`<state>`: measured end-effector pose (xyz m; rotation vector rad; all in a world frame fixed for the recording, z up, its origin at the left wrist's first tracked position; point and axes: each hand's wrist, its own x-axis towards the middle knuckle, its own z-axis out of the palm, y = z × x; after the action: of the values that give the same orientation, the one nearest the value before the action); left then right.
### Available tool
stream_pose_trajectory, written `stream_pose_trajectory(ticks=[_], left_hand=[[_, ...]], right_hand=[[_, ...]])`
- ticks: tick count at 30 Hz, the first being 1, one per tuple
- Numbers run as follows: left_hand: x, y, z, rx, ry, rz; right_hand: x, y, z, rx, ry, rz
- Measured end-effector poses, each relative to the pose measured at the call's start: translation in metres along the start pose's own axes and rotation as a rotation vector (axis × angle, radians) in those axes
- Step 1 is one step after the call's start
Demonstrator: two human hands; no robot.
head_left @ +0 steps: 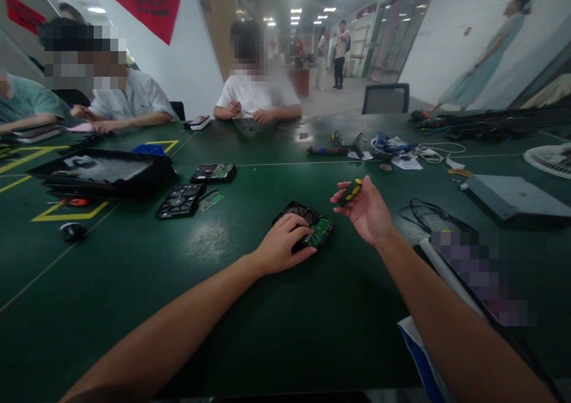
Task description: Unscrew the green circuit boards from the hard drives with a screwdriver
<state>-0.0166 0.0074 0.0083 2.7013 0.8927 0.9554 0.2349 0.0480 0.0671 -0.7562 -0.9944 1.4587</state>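
A black hard drive with a green circuit board lies on the green table in front of me. My left hand is laid over its left part, fingers bent across the top and thumb along the near edge, gripping it against the table. Just right of and above the drive, my right hand holds a screwdriver by its dark green and yellow handle, fingers curled around it. The screwdriver's shaft cannot be made out. Part of the drive is hidden under my left hand.
Left of the drive lie two more hard drives, a loose circuit board and a black tray. Cables and a grey metal box occupy the right side. Other people sit across the table.
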Motion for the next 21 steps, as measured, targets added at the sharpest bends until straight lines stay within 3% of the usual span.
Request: stream_pose_trajectory(ticks=[21], left_hand=[[-0.0003,-0.001,0.0001,-0.002,-0.003,-0.008]], right_hand=[[-0.0025,-0.0002,0.0017,0.008,-0.03,0.021]])
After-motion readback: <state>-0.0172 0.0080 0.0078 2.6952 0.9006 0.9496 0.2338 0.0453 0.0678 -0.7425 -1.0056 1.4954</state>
